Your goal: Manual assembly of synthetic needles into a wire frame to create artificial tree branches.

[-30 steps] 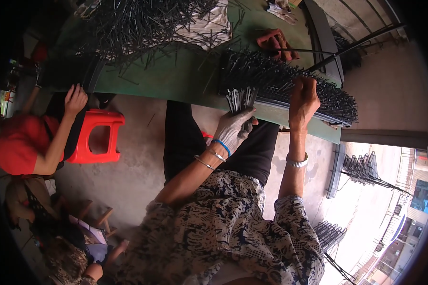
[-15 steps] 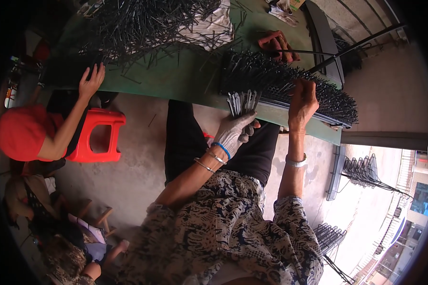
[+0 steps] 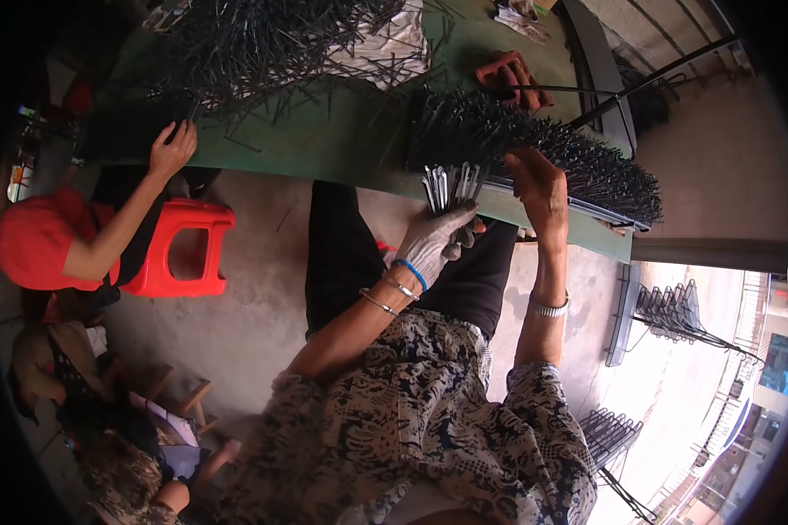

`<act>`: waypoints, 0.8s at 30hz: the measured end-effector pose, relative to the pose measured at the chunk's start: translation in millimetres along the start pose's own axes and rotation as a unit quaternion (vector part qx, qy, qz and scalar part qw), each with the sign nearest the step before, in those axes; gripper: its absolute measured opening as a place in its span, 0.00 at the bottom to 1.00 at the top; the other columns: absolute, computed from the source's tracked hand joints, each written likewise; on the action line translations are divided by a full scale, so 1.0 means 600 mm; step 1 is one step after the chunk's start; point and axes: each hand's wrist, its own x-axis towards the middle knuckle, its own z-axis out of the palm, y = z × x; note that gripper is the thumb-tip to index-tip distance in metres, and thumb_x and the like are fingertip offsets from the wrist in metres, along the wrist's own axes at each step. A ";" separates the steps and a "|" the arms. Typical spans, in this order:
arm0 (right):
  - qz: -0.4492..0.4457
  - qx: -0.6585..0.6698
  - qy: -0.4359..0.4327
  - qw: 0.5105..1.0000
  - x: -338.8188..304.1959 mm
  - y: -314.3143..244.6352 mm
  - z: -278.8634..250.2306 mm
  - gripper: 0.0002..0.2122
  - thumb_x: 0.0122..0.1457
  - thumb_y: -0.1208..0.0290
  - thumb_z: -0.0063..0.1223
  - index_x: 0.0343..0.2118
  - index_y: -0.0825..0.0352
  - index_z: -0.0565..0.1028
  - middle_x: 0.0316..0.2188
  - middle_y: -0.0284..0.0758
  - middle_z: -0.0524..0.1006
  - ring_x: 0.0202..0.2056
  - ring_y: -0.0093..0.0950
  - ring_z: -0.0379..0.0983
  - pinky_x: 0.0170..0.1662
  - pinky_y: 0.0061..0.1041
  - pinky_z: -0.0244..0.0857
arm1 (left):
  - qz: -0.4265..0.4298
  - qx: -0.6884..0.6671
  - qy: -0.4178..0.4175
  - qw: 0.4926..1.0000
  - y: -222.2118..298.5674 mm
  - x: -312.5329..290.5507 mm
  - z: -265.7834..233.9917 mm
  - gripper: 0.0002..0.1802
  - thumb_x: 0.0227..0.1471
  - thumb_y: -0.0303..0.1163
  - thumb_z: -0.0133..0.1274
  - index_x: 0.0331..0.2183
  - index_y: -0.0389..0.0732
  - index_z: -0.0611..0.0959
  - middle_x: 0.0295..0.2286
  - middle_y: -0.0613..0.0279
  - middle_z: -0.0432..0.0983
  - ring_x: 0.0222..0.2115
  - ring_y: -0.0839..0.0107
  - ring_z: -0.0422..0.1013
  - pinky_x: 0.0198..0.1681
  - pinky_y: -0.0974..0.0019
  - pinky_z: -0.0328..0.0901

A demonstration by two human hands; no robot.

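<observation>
My left hand, in a pale glove with dark fingertips, is closed around a bundle of thin metal strips that fan upward over my lap. My bare right hand reaches over the front edge of a long rack packed with upright black strips. Its fingers are bent together by the strips at the rack's front. What they hold, if anything, is too small to make out.
A big heap of loose dark strips covers the green table at the back left. A reddish cloth lies behind the rack. At left, a co-worker in a red cap sits by a red stool. Dark hangers hang at right.
My right hand has moved left along the front of the rack. My left hand with its bundle has barely shifted. The co-worker's hand has moved slightly right at the table edge.
</observation>
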 end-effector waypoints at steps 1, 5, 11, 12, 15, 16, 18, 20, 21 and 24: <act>0.085 0.186 -0.116 0.972 -0.012 -0.012 -0.001 0.08 0.59 0.69 0.56 0.34 0.70 0.76 0.27 0.33 0.77 0.24 0.19 0.70 0.28 0.21 0.64 | -0.005 -0.002 -0.010 1.000 0.000 -0.002 -0.001 0.09 0.57 0.38 0.57 0.37 0.45 0.81 0.25 0.65 0.80 0.17 0.86 0.68 0.14 0.82 0.53; 0.113 0.253 -0.116 0.954 -0.032 -0.018 0.008 0.03 0.59 0.77 0.52 0.33 0.71 0.75 0.25 0.31 0.76 0.24 0.16 0.68 0.28 0.18 0.62 | 0.020 0.019 -0.016 0.999 -0.007 -0.004 0.008 0.08 0.57 0.38 0.57 0.36 0.46 0.81 0.25 0.65 0.80 0.17 0.85 0.69 0.14 0.82 0.51; 0.087 0.232 -0.014 0.969 -0.063 -0.026 -0.011 0.03 0.61 0.77 0.51 0.35 0.71 0.73 0.26 0.33 0.77 0.22 0.16 0.68 0.27 0.18 0.63 | 0.023 0.053 0.034 0.998 -0.016 0.003 0.010 0.09 0.57 0.39 0.57 0.37 0.47 0.81 0.27 0.66 0.82 0.19 0.84 0.72 0.15 0.82 0.52; 0.088 0.231 -0.013 0.969 -0.061 -0.028 -0.014 0.03 0.61 0.77 0.51 0.35 0.71 0.73 0.26 0.33 0.77 0.22 0.16 0.68 0.27 0.18 0.63 | 0.021 0.052 0.033 0.998 -0.016 0.004 0.011 0.09 0.57 0.39 0.57 0.37 0.47 0.81 0.27 0.66 0.82 0.19 0.84 0.72 0.15 0.82 0.52; 0.014 0.076 0.180 0.981 -0.039 -0.025 -0.022 0.03 0.62 0.76 0.51 0.36 0.70 0.73 0.26 0.32 0.78 0.22 0.16 0.69 0.27 0.17 0.64 | 0.016 0.042 0.026 0.999 -0.011 0.006 0.006 0.12 0.57 0.42 0.56 0.40 0.48 0.82 0.30 0.66 0.82 0.22 0.84 0.73 0.16 0.82 0.53; 0.015 0.076 0.181 0.981 -0.027 -0.013 -0.022 0.03 0.62 0.76 0.51 0.36 0.70 0.73 0.26 0.32 0.78 0.22 0.16 0.69 0.27 0.17 0.64 | 0.015 0.042 0.025 0.999 -0.012 0.006 0.007 0.12 0.57 0.42 0.56 0.40 0.48 0.82 0.30 0.66 0.82 0.22 0.84 0.73 0.16 0.82 0.53; -0.027 -0.040 0.227 0.973 -0.003 -0.006 -0.021 0.03 0.61 0.76 0.52 0.36 0.68 0.74 0.26 0.32 0.78 0.23 0.17 0.70 0.28 0.19 0.66 | -0.014 0.049 0.030 0.998 -0.006 0.001 0.016 0.12 0.57 0.42 0.56 0.40 0.46 0.82 0.29 0.65 0.82 0.21 0.83 0.73 0.16 0.81 0.55; -0.040 -0.047 0.240 0.969 0.006 -0.002 -0.016 0.03 0.61 0.74 0.53 0.35 0.67 0.75 0.25 0.32 0.78 0.23 0.17 0.72 0.29 0.21 0.67 | -0.006 0.023 0.034 0.999 -0.011 -0.003 0.021 0.12 0.57 0.42 0.56 0.39 0.45 0.82 0.29 0.64 0.82 0.20 0.82 0.73 0.15 0.80 0.56; -0.032 -0.061 0.232 0.970 0.012 0.003 -0.014 0.03 0.61 0.74 0.52 0.35 0.67 0.75 0.25 0.32 0.78 0.23 0.17 0.72 0.29 0.21 0.67 | 0.003 -0.003 0.039 0.999 -0.012 -0.003 0.022 0.13 0.57 0.41 0.56 0.39 0.44 0.82 0.29 0.63 0.82 0.19 0.81 0.72 0.15 0.80 0.57; -0.009 -0.051 0.206 0.977 0.021 0.000 -0.015 0.03 0.61 0.74 0.52 0.35 0.67 0.75 0.25 0.32 0.78 0.22 0.18 0.73 0.27 0.20 0.67 | 0.012 -0.009 0.044 0.999 -0.016 0.002 0.017 0.12 0.57 0.40 0.56 0.36 0.42 0.82 0.26 0.62 0.82 0.16 0.81 0.70 0.14 0.79 0.57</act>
